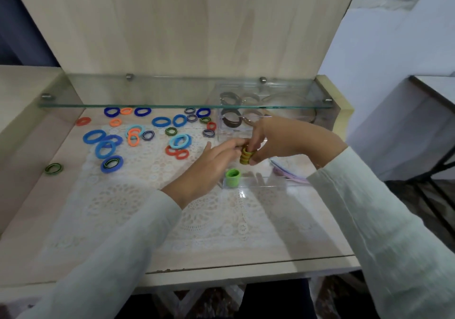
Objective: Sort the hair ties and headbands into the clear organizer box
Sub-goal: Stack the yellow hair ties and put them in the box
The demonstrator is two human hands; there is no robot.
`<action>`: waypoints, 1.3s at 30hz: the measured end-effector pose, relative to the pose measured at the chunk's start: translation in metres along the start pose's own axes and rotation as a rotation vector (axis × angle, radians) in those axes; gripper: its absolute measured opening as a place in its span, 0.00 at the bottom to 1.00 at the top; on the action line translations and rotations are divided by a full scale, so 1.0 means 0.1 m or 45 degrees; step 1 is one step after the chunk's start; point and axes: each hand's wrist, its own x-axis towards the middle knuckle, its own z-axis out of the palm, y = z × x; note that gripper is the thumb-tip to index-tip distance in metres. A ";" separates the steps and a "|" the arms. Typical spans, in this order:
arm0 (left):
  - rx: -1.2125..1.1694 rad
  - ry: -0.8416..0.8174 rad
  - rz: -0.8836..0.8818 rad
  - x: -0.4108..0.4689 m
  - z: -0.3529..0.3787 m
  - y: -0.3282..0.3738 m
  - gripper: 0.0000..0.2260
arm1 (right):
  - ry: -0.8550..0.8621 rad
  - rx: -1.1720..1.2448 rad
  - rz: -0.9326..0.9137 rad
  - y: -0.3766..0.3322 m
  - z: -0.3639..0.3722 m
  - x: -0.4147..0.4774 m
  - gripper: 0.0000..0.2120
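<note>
Both hands meet over the clear organizer box (248,184) at the right of the desk. My right hand (275,137) pinches a stack of olive-yellow hair ties (245,156) from above. The fingertips of my left hand (214,163) touch the same stack from the left. A stack of bright green hair ties (232,177) stands in the box's near left compartment. Dark and brown headbands (232,119) lie in the far compartments. Several loose blue hair ties (94,137), orange hair ties (133,139) and striped hair ties (53,168) are scattered over the lace mat (138,195) on the left.
A glass shelf (172,97) spans the desk above its back part, partly over the box. Thin lilac headbands (290,174) lie in the box's right side. A wooden back panel (182,23) rises behind. The desk's front edge (221,269) runs near me.
</note>
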 end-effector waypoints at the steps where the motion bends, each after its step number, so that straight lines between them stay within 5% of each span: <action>1: 0.000 -0.005 0.012 -0.01 0.00 -0.01 0.15 | -0.008 0.009 0.015 0.03 0.02 -0.01 0.10; 15: 0.488 0.008 0.329 -0.23 -0.05 -0.27 0.35 | -0.231 0.124 0.085 0.01 0.26 0.04 0.10; 26: 0.610 0.038 0.325 -0.22 -0.05 -0.31 0.33 | -0.467 -0.176 0.121 -0.27 0.10 -0.10 0.22; 39: 0.649 0.080 0.435 -0.25 -0.06 -0.27 0.31 | -0.465 -0.390 0.174 -0.40 0.18 -0.14 0.17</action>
